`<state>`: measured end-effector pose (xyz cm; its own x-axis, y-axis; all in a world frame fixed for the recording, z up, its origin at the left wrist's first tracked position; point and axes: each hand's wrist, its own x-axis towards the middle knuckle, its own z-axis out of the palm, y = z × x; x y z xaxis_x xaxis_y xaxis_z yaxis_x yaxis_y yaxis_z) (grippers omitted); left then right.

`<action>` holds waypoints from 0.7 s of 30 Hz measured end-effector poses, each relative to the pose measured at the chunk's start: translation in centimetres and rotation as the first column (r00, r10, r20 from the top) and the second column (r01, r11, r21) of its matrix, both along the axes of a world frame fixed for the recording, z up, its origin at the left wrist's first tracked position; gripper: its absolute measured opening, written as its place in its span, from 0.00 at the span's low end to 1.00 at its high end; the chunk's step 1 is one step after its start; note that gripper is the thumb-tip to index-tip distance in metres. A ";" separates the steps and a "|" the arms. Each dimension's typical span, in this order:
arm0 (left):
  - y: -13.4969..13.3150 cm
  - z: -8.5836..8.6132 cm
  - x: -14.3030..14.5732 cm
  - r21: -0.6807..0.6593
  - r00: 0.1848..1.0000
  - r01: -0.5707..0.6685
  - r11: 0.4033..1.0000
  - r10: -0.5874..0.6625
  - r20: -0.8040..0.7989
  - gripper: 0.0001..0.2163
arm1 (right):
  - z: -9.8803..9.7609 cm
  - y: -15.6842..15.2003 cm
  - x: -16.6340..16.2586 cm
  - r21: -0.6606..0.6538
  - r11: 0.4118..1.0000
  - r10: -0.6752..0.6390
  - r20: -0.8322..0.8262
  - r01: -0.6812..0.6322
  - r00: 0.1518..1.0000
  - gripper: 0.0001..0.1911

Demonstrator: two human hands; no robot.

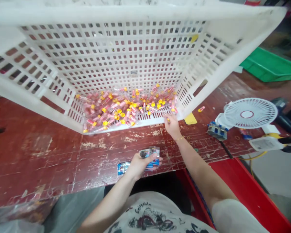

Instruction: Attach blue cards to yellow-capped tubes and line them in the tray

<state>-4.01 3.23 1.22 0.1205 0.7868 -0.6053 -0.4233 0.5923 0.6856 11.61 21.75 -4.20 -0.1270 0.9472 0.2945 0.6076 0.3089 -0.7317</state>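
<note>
A large white plastic crate lies tipped on its side, its opening towards me. Inside it is a pile of small clear-and-pink tubes with yellow caps. At the crate's lower front edge, my right hand has its fingers closed; a bit of yellow shows between them, seemingly one of the capped tubes. Closer to my body, my left hand grips several flat blue packets with clear tops, the thumb across them. Another blue packet lies on the table just left of that hand.
The worn red table carries a white fan at right, beside a bundle of blue-and-silver packets. A single tube and a yellow card lie right of the crate. A green bin stands behind; a red tray is lower right.
</note>
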 end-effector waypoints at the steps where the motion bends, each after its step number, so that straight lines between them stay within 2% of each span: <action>1: 0.0 0.0 0.0 0.008 1.000 0.005 1.000 -0.005 0.008 0.18 | 0.7 -1.3 0.9 -0.001 0.999 0.032 -0.035 -0.032 0.999 0.11; 3: 0.0 0.0 0.0 0.022 1.000 0.006 1.000 -0.007 0.019 0.17 | 2.6 -4.2 2.3 -0.018 0.991 0.125 -0.147 -0.129 0.981 0.12; 6: 0.0 -0.2 -0.2 0.067 1.000 -0.013 0.998 0.012 0.015 0.14 | 5.9 -7.9 3.2 -0.079 0.947 0.261 -0.383 -0.313 0.886 0.12; 9: 0.0 -0.3 -0.4 0.130 0.998 -0.020 0.991 0.026 -0.049 0.13 | 8.4 -10.1 3.1 -0.100 0.919 0.277 -0.523 -0.381 0.806 0.14; 13: -0.2 -0.1 -0.4 0.171 0.995 0.027 0.985 -0.011 -0.098 0.13 | 10.2 -10.7 2.5 -0.088 0.912 0.321 -0.454 -0.400 0.831 0.11; 17: -0.3 0.1 -0.3 0.193 0.992 0.044 0.980 -0.020 -0.122 0.14 | 11.0 -10.4 1.7 -0.132 0.871 0.419 -0.304 -0.474 0.856 0.09; 21: -0.4 0.0 -0.1 0.167 0.992 0.030 0.985 -0.008 -0.127 0.15 | 10.3 -10.1 1.4 -0.242 0.832 0.387 -0.391 -0.499 0.835 0.11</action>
<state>-4.11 2.83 1.25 0.0682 0.8771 -0.4754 -0.3176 0.4708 0.8231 12.97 11.65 6.13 -0.5105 0.8559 0.0824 0.1837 0.2021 -0.9620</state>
